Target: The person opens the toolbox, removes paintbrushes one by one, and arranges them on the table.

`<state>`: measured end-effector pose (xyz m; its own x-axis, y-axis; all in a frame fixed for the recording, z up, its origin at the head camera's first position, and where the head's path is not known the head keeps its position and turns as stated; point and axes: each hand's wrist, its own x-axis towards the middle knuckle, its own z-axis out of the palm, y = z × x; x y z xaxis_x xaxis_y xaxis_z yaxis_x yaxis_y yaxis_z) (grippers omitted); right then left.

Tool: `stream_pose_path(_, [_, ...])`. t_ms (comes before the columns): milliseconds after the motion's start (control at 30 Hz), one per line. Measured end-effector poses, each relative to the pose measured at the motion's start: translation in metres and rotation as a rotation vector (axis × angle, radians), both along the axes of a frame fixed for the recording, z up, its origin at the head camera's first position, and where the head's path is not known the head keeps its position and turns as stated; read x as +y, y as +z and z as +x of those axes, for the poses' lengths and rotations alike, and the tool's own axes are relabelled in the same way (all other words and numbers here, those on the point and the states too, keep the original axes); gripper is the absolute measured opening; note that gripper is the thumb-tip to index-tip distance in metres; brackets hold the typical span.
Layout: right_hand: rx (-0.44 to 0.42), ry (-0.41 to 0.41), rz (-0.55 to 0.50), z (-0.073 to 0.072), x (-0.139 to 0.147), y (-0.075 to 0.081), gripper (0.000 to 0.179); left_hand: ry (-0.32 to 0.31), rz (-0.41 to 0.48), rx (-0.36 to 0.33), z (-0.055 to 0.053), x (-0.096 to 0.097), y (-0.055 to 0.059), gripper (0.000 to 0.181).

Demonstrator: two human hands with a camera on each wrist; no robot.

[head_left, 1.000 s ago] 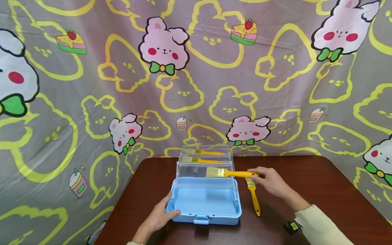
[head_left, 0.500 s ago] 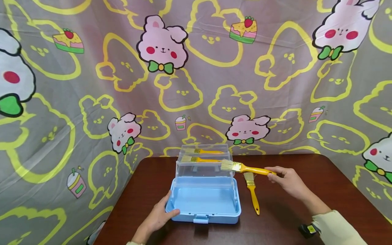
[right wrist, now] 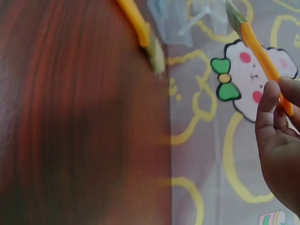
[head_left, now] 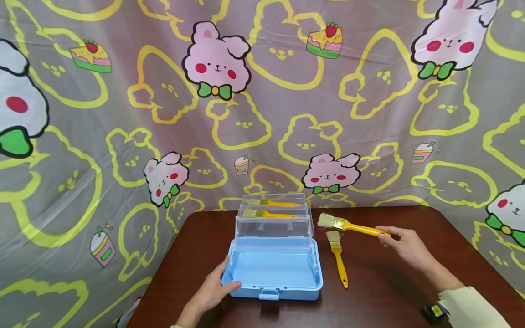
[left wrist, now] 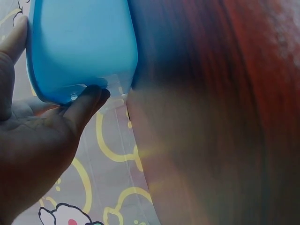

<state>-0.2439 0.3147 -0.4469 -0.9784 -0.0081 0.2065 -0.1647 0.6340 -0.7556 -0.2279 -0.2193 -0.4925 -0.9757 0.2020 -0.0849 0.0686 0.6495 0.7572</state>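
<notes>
A yellow-handled paintbrush [head_left: 361, 228] is pinched at its handle end by my right hand [head_left: 410, 246], bristles pointing left, above the table. In the right wrist view the thumb and fingers close on the orange-yellow handle [right wrist: 262, 56]. My left hand [head_left: 211, 287] grips the left side of a light blue toolbox [head_left: 283, 295], thumb at the front corner. The left wrist view shows the fingers around the blue wall [left wrist: 84, 42]. Clear trays [head_left: 270, 228] fan up behind the box's bottom; two paintbrushes, an upper one [head_left: 283, 203] and a lower one [head_left: 279, 215], lie in them.
Another paintbrush [head_left: 339, 264] lies on the dark wooden table [head_left: 381, 291], right of the box, bristles away from me. A patterned curtain [head_left: 262, 114] hangs behind the table and along its sides. The right wrist carries a small black device [head_left: 434, 313].
My right hand has moved right with the paintbrush, from in front of the clear trays to beyond the box's right side. My left hand and the box have stayed put.
</notes>
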Motion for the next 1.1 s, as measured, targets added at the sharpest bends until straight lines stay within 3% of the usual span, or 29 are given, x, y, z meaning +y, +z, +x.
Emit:
stream_pose_path(633, [-0.098, -0.07, -0.04, 0.004, 0.033, -0.029, 0.049, 0.004, -0.001, -0.007, -0.001, 0.001, 0.001, 0.097])
stream_pose_path(1100, [-0.15, -0.111, -0.006, 0.007, 0.051, -0.037, 0.046, 0.006, 0.0, 0.001, -0.002, 0.002, 0.001, 0.099])
